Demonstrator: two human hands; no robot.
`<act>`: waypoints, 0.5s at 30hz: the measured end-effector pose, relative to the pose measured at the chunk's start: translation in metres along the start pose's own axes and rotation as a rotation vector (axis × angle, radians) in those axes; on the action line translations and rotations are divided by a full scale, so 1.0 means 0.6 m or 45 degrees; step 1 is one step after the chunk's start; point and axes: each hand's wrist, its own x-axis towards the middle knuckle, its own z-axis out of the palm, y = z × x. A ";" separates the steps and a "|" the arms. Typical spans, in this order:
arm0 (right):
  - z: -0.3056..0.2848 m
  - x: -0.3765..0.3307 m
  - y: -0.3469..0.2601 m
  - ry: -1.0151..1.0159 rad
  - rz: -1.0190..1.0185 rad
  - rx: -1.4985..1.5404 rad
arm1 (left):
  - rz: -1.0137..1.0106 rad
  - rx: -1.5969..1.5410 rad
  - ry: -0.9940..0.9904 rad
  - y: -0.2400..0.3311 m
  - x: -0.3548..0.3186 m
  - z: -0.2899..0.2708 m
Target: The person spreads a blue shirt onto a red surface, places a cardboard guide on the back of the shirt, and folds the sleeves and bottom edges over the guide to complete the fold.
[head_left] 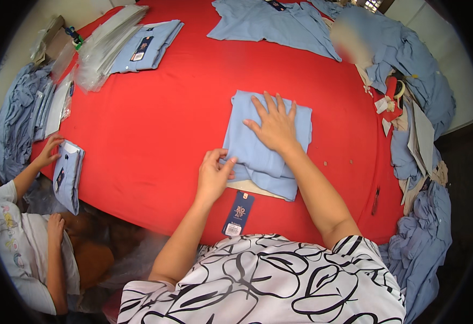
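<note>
In front of me a light blue shirt lies folded into a rough rectangle on the red-covered table. My right hand rests flat on its upper part, fingers spread. At the shirt's lower left edge, my left hand has its fingers curled and closed on the cloth. A strip of cream-coloured board or lining peeks out beneath the shirt's near side. Just below it a dark blue hang tag with a white label lies close to my body.
Clear plastic sleeves and a folded, tagged shirt lie far left. At the left edge another person's hand touches a folded shirt. An unfolded shirt lies at the back; heaped blue shirts, a tape roll and a small red-handled tool are right.
</note>
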 end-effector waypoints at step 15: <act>-0.050 -0.292 0.054 -0.031 1.053 1.322 | -0.006 0.291 -0.141 0.004 -0.002 -0.018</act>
